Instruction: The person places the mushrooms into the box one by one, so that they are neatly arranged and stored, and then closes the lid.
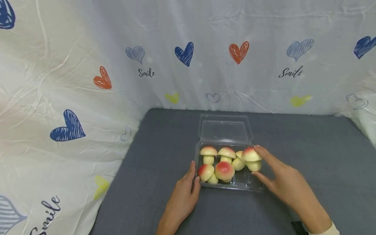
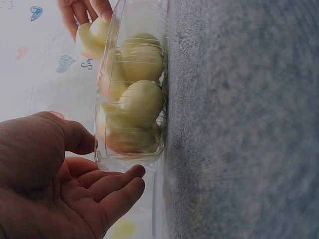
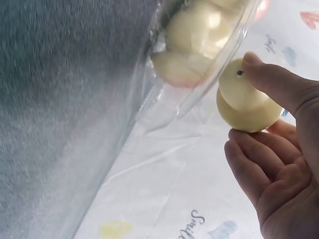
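A clear plastic clamshell box (image 1: 241,186) lies with its lid (image 1: 224,129) folded back. Several toy mushrooms, such as this one (image 1: 209,153), with cream stems and red-tinted caps, sit inside it. My right hand (image 1: 289,184) pinches another toy mushroom (image 1: 252,159) between thumb and fingers, over the box's right end. In the right wrist view, this mushroom (image 3: 249,99) shows a small dark hole in its stem base and is beside the box wall. At the box's left end, my left hand (image 1: 182,195) touches the rim with its thumb, its other fingers loosely extended along the end wall (image 2: 132,157).
The box stands on a grey cloth-covered table (image 1: 158,143). A white curtain (image 1: 211,78) printed with hearts and "Smile" hangs behind and on the left. A small dark object (image 1: 299,227) lies near the right wrist.
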`<state>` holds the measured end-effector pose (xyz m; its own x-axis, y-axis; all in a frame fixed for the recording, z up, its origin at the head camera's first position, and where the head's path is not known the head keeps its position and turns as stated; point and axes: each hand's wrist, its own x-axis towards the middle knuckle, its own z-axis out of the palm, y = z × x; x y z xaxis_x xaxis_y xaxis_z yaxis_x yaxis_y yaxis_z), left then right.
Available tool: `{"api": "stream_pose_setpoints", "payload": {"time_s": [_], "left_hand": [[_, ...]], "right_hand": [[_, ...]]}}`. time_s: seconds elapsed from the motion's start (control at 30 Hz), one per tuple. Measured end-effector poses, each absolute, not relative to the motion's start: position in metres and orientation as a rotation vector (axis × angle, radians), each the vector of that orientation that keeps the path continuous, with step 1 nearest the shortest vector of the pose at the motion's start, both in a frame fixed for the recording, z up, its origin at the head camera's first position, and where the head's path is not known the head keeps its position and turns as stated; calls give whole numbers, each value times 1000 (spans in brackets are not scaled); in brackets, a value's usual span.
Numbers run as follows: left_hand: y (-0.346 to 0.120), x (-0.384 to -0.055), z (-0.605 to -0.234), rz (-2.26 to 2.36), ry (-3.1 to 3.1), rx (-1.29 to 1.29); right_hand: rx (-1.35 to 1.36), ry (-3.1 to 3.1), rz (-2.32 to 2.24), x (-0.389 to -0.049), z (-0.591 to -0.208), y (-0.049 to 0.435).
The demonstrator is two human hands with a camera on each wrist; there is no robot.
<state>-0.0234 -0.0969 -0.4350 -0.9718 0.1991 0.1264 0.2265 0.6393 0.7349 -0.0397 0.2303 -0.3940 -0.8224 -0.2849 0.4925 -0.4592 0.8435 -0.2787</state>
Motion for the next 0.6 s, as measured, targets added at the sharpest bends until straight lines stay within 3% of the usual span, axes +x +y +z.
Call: {"api": "stream_pose_setpoints", "payload": {"time_s": [0.6], "left_hand": [[-97,-23,-434,-1286,-2811,-370]], "right_hand": [[625,-2605,560,-27,-402,220]]}}
